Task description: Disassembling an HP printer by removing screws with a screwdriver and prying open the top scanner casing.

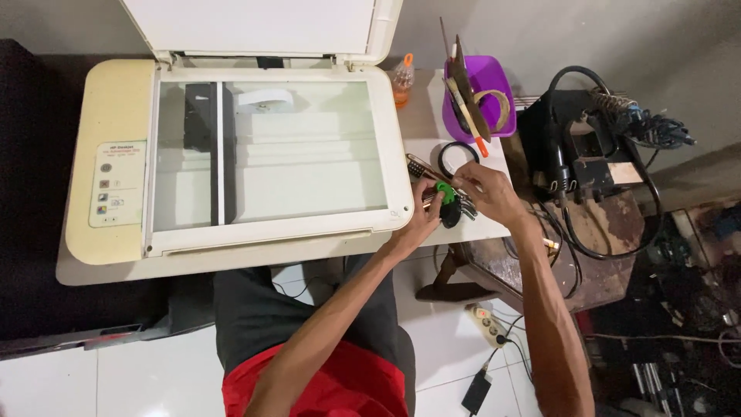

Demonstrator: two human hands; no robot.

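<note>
Beside scanner (270, 154), both hands (486, 193) apparently hold tools (448, 202).

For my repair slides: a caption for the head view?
Both hands work a green-holdered key set beside an open flatbed scanner.

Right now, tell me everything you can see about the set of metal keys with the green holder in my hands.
The key set is a bundle of dark, metallic-looking hex-type keys gathered in a bright green holder with a black part below it. It sits over the white tabletop, just right of the open scanner. The left hand supports it from below; the right hand pinches the key ends from above. Finer details are too small to tell.
</note>
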